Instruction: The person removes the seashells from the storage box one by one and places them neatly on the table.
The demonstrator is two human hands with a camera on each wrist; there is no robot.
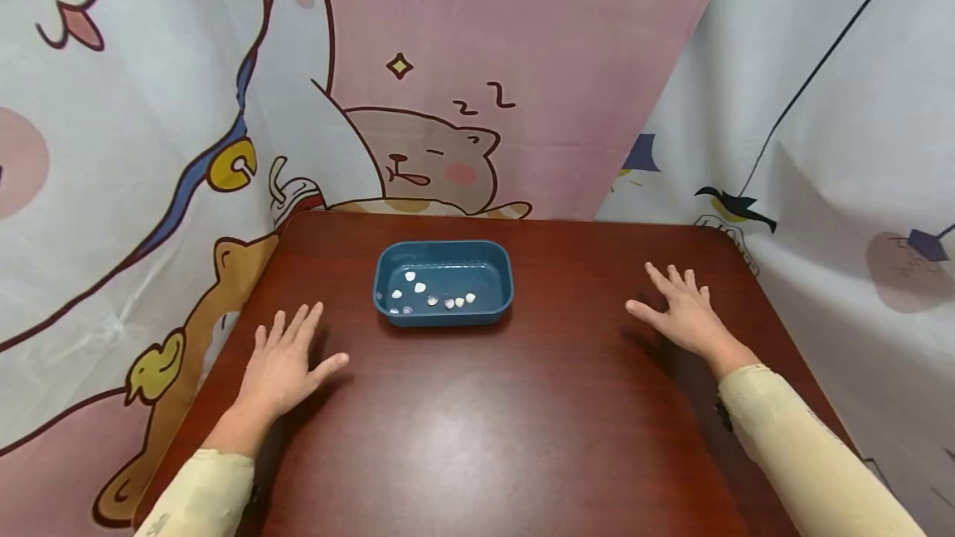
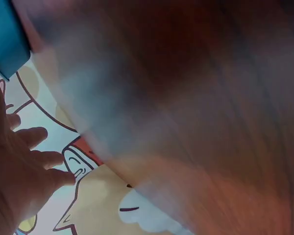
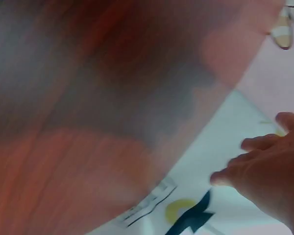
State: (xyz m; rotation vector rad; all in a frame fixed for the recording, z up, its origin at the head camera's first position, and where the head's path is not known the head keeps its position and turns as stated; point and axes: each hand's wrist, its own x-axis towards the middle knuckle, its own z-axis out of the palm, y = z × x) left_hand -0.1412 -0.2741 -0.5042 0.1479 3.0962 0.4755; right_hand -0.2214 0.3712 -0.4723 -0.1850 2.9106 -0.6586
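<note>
A blue rectangular tray (image 1: 448, 319) stands toward the back of the table, left of the middle. Several small whitish pieces (image 1: 420, 287) lie scattered in it, mostly in its left half and along the near side. To the left of the tray, my left hand (image 1: 282, 367) hovers over the table with its fingers spread and nothing in it. Farther off on the other side, my right hand (image 1: 688, 317) is also held out, fingers extended and holding nothing. A corner of the tray (image 2: 10, 44) shows in the left wrist view, beside the left hand (image 2: 24, 166).
The reddish-brown wooden table (image 1: 477, 429) has a glossy top with rounded back corners. Behind it and along both sides hangs a cloth (image 1: 552, 48) printed with cartoon animals, close to the table's edges.
</note>
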